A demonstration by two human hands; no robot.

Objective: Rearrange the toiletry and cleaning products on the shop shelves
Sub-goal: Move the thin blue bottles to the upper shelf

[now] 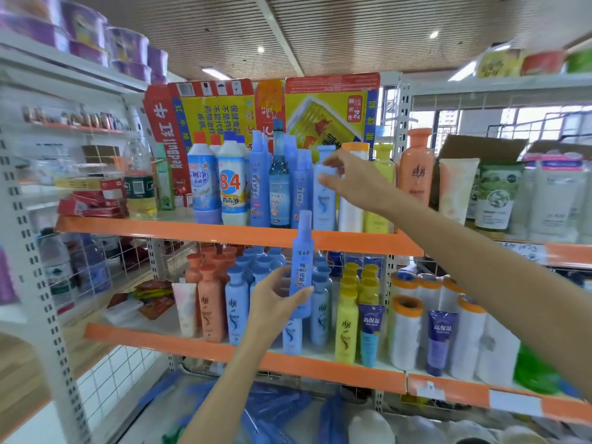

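Observation:
My left hand (pixel 276 302) grips a slim blue spray bottle (pixel 302 261), held upright in front of the orange edge of the upper shelf (pixel 166 228). My right hand (pixel 347 178) reaches across to the upper shelf, fingers spread at a pale blue shampoo bottle (pixel 323 203); whether it touches the bottle I cannot tell. A row of the same blue spray bottles (pixel 260 184) stands just left of it, with one teal glass bottle (pixel 279 181) among them.
Upper shelf: "84" disinfectant bottles (pixel 231 184), white, yellow and orange bottles (pixel 415 168), Red Bull cartons (pixel 275 107) behind. Lower shelf (pixel 192 342): orange, blue and yellow shampoo bottles, tubes (pixel 370 334), white rolls (pixel 406 334). Blue packets (pixel 275 408) lie below.

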